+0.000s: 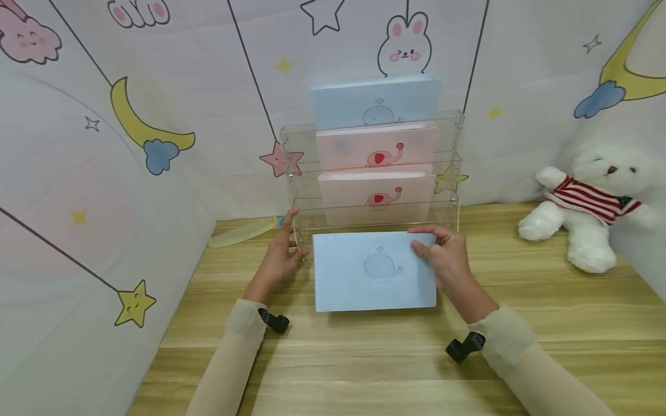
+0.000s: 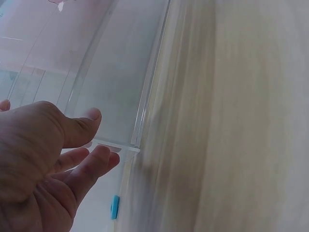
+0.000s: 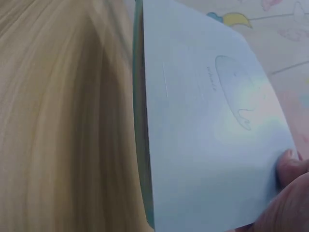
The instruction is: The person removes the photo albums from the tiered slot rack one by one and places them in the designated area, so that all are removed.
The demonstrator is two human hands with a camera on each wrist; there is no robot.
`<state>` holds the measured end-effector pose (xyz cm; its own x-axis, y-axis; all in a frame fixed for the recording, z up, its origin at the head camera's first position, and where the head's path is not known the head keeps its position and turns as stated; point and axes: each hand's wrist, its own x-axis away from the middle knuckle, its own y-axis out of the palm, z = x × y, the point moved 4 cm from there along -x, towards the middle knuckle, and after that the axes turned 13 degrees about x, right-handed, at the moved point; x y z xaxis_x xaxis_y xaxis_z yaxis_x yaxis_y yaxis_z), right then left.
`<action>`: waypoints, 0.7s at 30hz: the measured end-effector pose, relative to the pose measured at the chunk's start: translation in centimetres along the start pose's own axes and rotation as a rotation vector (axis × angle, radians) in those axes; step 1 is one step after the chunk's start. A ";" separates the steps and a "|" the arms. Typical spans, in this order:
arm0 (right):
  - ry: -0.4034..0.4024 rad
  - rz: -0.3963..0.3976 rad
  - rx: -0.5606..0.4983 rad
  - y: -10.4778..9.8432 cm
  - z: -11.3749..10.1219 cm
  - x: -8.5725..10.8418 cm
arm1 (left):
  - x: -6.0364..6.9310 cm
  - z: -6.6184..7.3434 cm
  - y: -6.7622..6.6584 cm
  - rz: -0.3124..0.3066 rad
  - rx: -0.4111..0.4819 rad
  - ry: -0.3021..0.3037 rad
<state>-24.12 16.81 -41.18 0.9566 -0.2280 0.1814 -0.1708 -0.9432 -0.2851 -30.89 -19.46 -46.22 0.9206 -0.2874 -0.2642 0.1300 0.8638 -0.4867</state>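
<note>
My right hand [image 1: 448, 257] pinches a light blue notebook [image 1: 359, 277] by its upper right corner, thumb on the cover, in front of a clear acrylic rack [image 1: 307, 216]. The notebook's whale drawing faces me, and its page edges show in the right wrist view. My left hand [image 1: 278, 260] is at the rack's lower left corner. In the left wrist view, thumb and fingers [image 2: 82, 181] lie on either side of the rack's clear end panel [image 2: 116, 144]. Two pink elephant notebooks [image 1: 346, 196] and another blue whale notebook [image 1: 338, 107] stand in the rack's tiers.
A pale yellow comb [image 1: 243, 232] lies left of the rack, beside a small blue item [image 1: 281, 222]. A white teddy bear [image 1: 588, 231] in a striped shirt sits at the right. Printed cloth [image 1: 218, 75] walls the wooden table [image 1: 338, 364] at the back and sides.
</note>
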 end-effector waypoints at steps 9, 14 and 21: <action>0.062 -0.060 -0.015 1.5 2.1 0.0 | 0.0 0.2 -0.1 -0.007 0.002 -0.010; 0.056 -0.077 0.007 2.6 3.2 -0.4 | 0.0 0.2 -0.1 -0.008 0.002 -0.019; 0.026 -0.044 0.084 3.8 4.3 -1.3 | 0.1 0.3 -0.1 -0.007 -0.010 -0.012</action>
<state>-25.01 14.55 -46.55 0.9561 -0.1944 0.2194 -0.1075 -0.9289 -0.3544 -30.73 -19.43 -45.94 0.9241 -0.2884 -0.2508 0.1330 0.8578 -0.4965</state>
